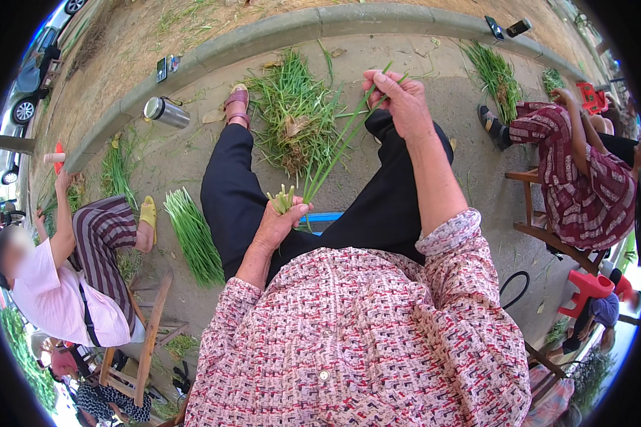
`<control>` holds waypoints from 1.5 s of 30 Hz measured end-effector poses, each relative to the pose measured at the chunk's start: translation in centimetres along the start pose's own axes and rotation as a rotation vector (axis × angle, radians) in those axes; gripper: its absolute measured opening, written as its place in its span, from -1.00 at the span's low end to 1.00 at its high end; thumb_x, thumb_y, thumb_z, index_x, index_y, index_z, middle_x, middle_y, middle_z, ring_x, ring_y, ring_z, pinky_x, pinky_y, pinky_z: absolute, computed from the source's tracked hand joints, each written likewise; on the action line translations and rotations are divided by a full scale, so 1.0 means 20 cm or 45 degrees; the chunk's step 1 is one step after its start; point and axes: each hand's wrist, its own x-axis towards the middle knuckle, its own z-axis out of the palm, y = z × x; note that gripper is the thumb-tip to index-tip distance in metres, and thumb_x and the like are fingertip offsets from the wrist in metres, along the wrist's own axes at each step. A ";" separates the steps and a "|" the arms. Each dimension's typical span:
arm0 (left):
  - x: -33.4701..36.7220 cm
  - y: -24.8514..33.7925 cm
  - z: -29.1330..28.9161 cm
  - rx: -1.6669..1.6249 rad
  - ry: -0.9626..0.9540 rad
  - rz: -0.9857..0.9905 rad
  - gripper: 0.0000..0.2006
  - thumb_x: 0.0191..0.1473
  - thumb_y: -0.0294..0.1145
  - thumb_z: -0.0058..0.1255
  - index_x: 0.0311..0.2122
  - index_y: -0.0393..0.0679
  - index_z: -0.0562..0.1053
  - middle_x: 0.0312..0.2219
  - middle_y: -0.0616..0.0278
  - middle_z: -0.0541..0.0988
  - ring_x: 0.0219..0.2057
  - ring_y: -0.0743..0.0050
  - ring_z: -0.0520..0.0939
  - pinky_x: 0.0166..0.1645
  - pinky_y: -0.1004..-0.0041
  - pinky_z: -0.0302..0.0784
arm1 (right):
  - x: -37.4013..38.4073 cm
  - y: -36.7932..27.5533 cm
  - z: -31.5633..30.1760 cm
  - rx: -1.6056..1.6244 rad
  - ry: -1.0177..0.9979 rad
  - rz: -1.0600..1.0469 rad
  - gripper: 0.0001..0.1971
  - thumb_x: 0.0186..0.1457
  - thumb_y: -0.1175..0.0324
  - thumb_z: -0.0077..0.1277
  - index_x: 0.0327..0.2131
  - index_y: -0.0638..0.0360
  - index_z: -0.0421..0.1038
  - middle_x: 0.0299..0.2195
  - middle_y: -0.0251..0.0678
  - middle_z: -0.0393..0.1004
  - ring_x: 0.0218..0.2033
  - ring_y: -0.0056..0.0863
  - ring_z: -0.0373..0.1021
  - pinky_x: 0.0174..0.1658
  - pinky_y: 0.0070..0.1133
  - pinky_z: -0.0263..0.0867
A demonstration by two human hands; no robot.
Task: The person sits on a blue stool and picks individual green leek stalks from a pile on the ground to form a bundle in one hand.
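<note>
Pavement (484, 192) spreads under you in the head view. Your left hand (274, 228) clasps a stem bundle (281, 199); your right hand (408, 107) pinches green blades (326, 173), slanting away rightward from left fingers to right. Beyond the left fingers lies a leafy heap (288, 92).

The slender green stems (311, 189) look smooth; the silver cylindrical metal flask (171, 113), glossy; the long grey concrete curb (263, 37), rough.

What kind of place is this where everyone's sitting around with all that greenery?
It looks like an outdoor spot, probably by a roadside or parking area: a concrete kerb borders bare earth, cars stand at the left edge, and a heap of green stalks lies on the pavement.
</note>
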 end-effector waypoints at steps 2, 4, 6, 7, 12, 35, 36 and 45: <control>0.01 -0.01 0.00 0.013 -0.007 0.018 -0.90 0.00 -0.43 0.07 -0.44 -0.19 0.41 -0.52 0.27 0.52 -0.64 0.73 0.37 -0.54 0.67 0.28 | 0.05 -0.01 -0.06 0.054 0.054 0.003 -0.79 0.10 0.30 0.02 -0.23 0.16 0.52 -0.43 -0.46 0.53 -0.51 -0.80 0.30 -0.53 -0.80 0.13; -0.01 -0.02 -0.01 0.062 0.008 0.059 -0.85 0.01 -0.39 0.06 -0.38 -0.26 0.52 -0.66 0.42 0.45 -0.67 0.75 0.34 -0.56 0.65 0.24 | 0.07 -0.04 -0.07 0.092 0.201 -0.012 -0.75 0.10 0.29 0.02 -0.17 0.16 0.49 -0.38 -0.44 0.53 -0.46 -0.80 0.32 -0.50 -0.79 0.16; 0.01 -0.02 -0.02 -0.009 0.011 0.061 -0.84 0.01 -0.38 0.05 -0.38 -0.27 0.52 -0.68 0.43 0.42 -0.67 0.74 0.35 -0.56 0.65 0.23 | 0.10 -0.08 -0.10 0.112 0.424 -0.080 -0.70 0.09 0.30 0.04 -0.11 0.20 0.44 -0.30 -0.40 0.50 -0.40 -0.75 0.33 -0.41 -0.74 0.22; 0.02 -0.02 -0.03 -0.043 0.014 0.061 -0.83 0.01 -0.38 0.05 -0.38 -0.28 0.52 -0.69 0.43 0.40 -0.68 0.73 0.35 -0.56 0.65 0.23 | 0.10 -0.08 -0.10 0.122 0.536 -0.113 -0.67 0.08 0.31 0.05 -0.08 0.21 0.42 -0.26 -0.37 0.49 -0.37 -0.72 0.34 -0.37 -0.72 0.26; 0.04 0.00 -0.08 -0.250 0.089 0.081 -0.79 0.02 -0.33 0.08 -0.37 -0.31 0.49 -0.69 0.38 0.40 -0.66 0.68 0.38 -0.46 0.61 0.37 | -0.05 0.15 -0.03 -0.783 0.203 -0.369 -0.55 -0.03 0.44 0.10 0.00 0.22 0.33 -0.16 -0.25 0.44 -0.22 -0.43 0.39 -0.11 -0.57 0.30; 0.03 0.03 -0.08 -0.603 0.220 0.111 -0.72 0.03 -0.30 0.10 -0.22 -0.30 0.47 -0.56 0.36 0.45 -0.63 0.67 0.38 -0.49 0.62 0.35 | -0.34 0.33 0.33 -1.097 -0.887 0.430 -0.71 0.10 0.18 -0.09 -0.50 0.19 0.43 -0.65 -0.31 0.45 -0.56 -0.39 0.42 -0.40 -0.45 0.32; 0.03 0.02 -0.08 -0.601 0.223 0.114 -0.72 0.03 -0.31 0.10 -0.22 -0.30 0.47 -0.56 0.36 0.45 -0.62 0.67 0.38 -0.48 0.62 0.35 | -0.35 0.36 0.35 -0.996 -0.912 0.504 -0.71 0.10 0.18 -0.09 -0.51 0.21 0.43 -0.66 -0.32 0.44 -0.59 -0.45 0.40 -0.43 -0.48 0.32; 0.04 0.02 -0.09 -0.651 0.166 0.160 -0.68 0.03 -0.28 0.12 -0.20 -0.32 0.47 -0.53 0.37 0.45 -0.59 0.67 0.39 -0.48 0.63 0.32 | -0.40 0.42 0.43 -0.652 -1.123 0.664 -0.68 0.14 0.21 -0.09 -0.55 0.26 0.41 -0.69 -0.37 0.41 -0.65 -0.64 0.34 -0.51 -0.61 0.29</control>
